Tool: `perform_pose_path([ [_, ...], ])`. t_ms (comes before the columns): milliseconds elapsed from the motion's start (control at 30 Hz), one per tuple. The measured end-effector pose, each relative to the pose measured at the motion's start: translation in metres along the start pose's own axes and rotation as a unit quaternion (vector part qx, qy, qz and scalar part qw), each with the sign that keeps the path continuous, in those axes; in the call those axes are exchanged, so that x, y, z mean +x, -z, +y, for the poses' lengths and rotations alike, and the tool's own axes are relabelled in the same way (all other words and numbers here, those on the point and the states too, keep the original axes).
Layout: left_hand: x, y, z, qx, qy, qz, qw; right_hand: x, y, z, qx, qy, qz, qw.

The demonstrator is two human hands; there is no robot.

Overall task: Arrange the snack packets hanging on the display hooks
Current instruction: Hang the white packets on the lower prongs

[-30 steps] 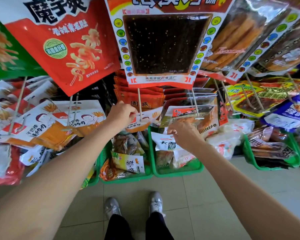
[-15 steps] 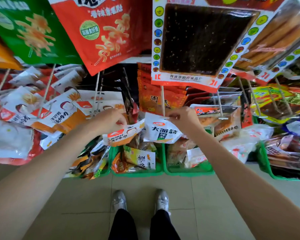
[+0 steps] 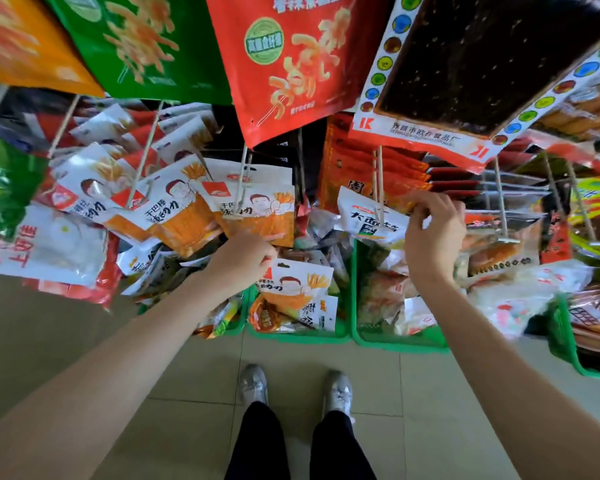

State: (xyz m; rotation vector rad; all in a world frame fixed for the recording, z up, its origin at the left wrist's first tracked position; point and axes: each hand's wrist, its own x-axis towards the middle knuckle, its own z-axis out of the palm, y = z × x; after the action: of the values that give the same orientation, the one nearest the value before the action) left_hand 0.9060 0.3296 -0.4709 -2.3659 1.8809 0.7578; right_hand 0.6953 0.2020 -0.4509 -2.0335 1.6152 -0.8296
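Both bare forearms extend forward and upward from the lower corners of the view. The left hand (image 3: 243,261) is seen from the back, fingers curled closed around the top edge of a snack packet (image 3: 293,285). The right hand (image 3: 433,237) is raised higher, wrist bent, fingers loosely curled and spread, fingertips (image 3: 426,202) reaching upward, gripping nothing visibly. Two legs and shoes stand below, between the arms.
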Motion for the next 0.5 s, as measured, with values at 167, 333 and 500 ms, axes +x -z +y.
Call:
perform_pose_path([
  [167, -0.01, -0.007, -0.031, -0.118, 0.002, 0.064, 0.991, -0.053, -0.025, -0.045, 0.05, 0.201, -0.129, 0.97],
  [333, -0.011, 0.009, -0.058, -0.238, 0.048, 0.13, 0.961, -0.043, -0.096, -0.08, -0.034, 0.131, -0.381, 0.915],
  [500, -0.002, 0.021, -0.076, -0.264, 0.036, 0.132, 0.955, -0.028, -0.114, -0.108, 0.014, 0.126, -0.341, 0.931],
])
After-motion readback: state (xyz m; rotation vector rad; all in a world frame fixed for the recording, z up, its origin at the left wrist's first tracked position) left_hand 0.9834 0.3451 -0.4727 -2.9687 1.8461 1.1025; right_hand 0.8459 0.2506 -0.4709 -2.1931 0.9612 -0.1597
